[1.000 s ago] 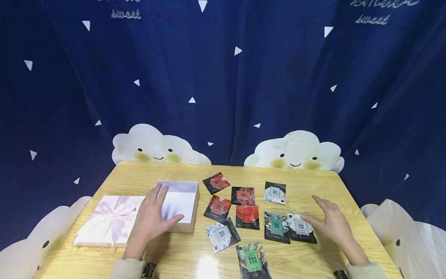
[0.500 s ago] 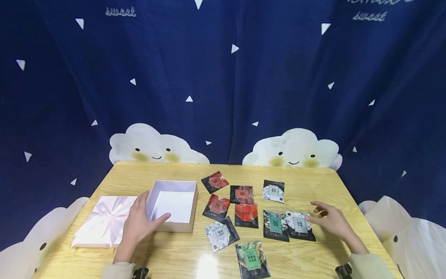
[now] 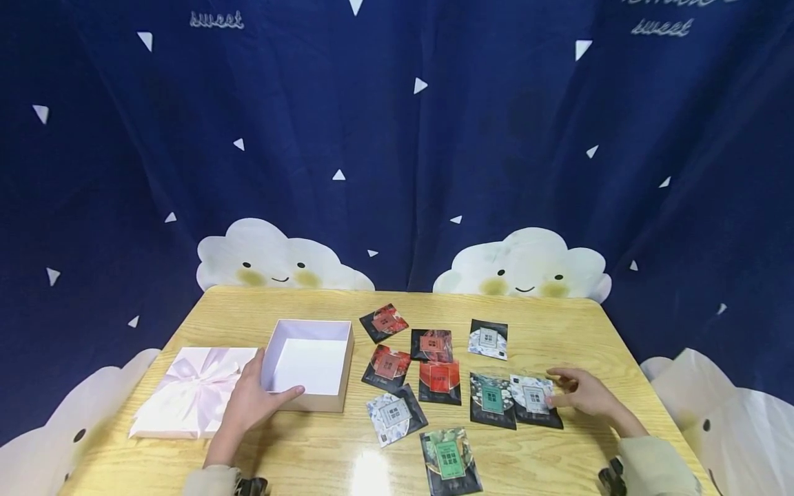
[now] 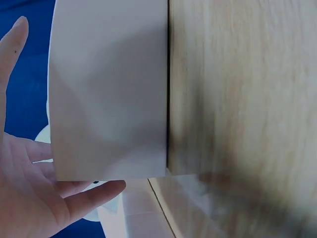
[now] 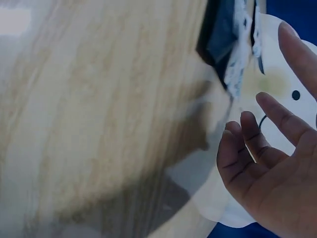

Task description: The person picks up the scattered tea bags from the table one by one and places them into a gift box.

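Note:
My left hand (image 3: 251, 399) lies along the left side of an open white box (image 3: 313, 401), its fingers by the left wall and its thumb toward the front. Up close in the left wrist view, the fingers are extended around the corner of the box wall (image 4: 109, 99). On the right, my right hand (image 3: 586, 393) is at the right edge of a white-and-black tea sachet (image 3: 535, 399), thumb nearest it. The right wrist view shows loosely bent fingers (image 5: 280, 116) with a gap to the sachet (image 5: 237, 54). A dark green sachet (image 3: 492, 399) adjoins that one.
A pale pink lid with a ribbon bow (image 3: 198, 386) lies left of the box. Several red-and-black sachets (image 3: 439, 377) lie mid-table, with white floral ones (image 3: 395, 415) (image 3: 488, 339) around them. A green sachet (image 3: 450, 460) lies at the front. A patterned curtain (image 3: 397, 151) hangs behind.
My left hand has moved left and down from above the box to its left side. My right hand has lowered to the white-and-black sachet's edge. The sachets stay put.

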A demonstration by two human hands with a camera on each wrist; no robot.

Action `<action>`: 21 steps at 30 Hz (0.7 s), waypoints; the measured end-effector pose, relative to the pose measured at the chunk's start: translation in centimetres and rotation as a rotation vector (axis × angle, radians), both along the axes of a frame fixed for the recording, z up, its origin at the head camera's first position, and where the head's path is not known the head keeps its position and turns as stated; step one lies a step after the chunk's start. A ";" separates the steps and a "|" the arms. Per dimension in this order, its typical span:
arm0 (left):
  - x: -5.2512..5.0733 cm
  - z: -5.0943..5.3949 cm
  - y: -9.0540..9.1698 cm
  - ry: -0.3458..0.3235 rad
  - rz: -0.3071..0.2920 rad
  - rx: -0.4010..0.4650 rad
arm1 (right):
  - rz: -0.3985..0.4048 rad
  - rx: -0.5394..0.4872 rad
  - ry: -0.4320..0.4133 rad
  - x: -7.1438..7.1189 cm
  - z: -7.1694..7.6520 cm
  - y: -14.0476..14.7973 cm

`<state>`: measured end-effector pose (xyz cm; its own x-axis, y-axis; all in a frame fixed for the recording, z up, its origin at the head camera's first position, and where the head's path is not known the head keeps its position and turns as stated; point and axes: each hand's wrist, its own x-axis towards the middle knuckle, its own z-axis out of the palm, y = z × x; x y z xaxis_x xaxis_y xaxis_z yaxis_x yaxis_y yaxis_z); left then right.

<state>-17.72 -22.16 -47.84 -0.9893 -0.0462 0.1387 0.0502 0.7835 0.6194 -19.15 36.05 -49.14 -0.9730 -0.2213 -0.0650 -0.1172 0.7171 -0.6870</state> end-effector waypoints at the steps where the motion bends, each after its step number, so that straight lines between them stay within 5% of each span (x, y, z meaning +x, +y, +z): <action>1: 0.0 -0.1 -0.1 -0.012 -0.001 0.006 | 0.009 0.006 -0.002 0.0 -0.2 0.1; 6: 0.1 -0.4 -0.3 -0.051 -0.007 0.019 | 0.023 0.044 -0.010 -0.2 -0.8 0.2; 21: 0.3 -1.0 -0.4 -0.022 0.027 0.037 | -0.033 0.128 0.012 -0.5 -0.9 -0.5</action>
<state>-17.43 -22.52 -48.87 -0.9903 -0.0780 0.1151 0.0154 0.7610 0.6486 -19.62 35.57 -50.08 -0.9806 -0.1796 -0.0785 -0.0999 0.8024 -0.5884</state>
